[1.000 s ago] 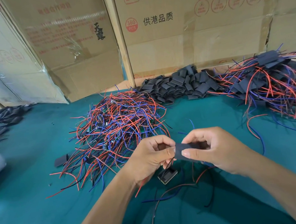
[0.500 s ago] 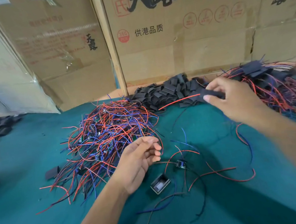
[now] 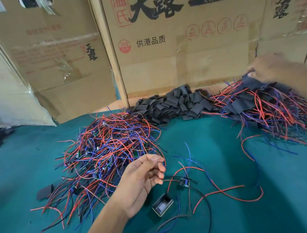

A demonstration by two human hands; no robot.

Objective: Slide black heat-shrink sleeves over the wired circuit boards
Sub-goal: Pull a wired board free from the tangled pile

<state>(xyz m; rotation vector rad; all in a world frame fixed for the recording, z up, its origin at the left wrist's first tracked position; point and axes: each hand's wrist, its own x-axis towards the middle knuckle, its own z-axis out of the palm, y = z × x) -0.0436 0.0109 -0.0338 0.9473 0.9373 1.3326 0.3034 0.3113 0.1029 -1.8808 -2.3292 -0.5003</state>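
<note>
Sleeves (image 3: 178,103) — short, flat, black pieces of heat-shrink — lie heaped against the far edge of the green table (image 3: 294,185), at the foot of the cardboard boxes (image 3: 178,44). One more flat black sleeve (image 3: 45,191) lies alone toward the left edge. To the left of the heap I see a big tangle of bare wired boards (image 3: 106,153), red, blue and black leads splayed out, small green boards showing among them. At the far right corner is a second pile (image 3: 268,109) where black sleeves already cover the boards and the coloured leads fan toward me. My right hand (image 3: 271,67) is over the top of that pile, blurred; its fingertips seem to pinch a black sleeved piece (image 3: 247,79), though I cannot tell how firmly. My left hand (image 3: 143,180) hangs over the middle of the table, palm turned up, fingers loosely curled and holding nothing — the red lead beside its fingertips may touch them, I cannot tell. Just beside it on the cloth lie a small black rectangular part (image 3: 163,206) and one loose board with leads (image 3: 184,182), near the edge closest to me.
</note>
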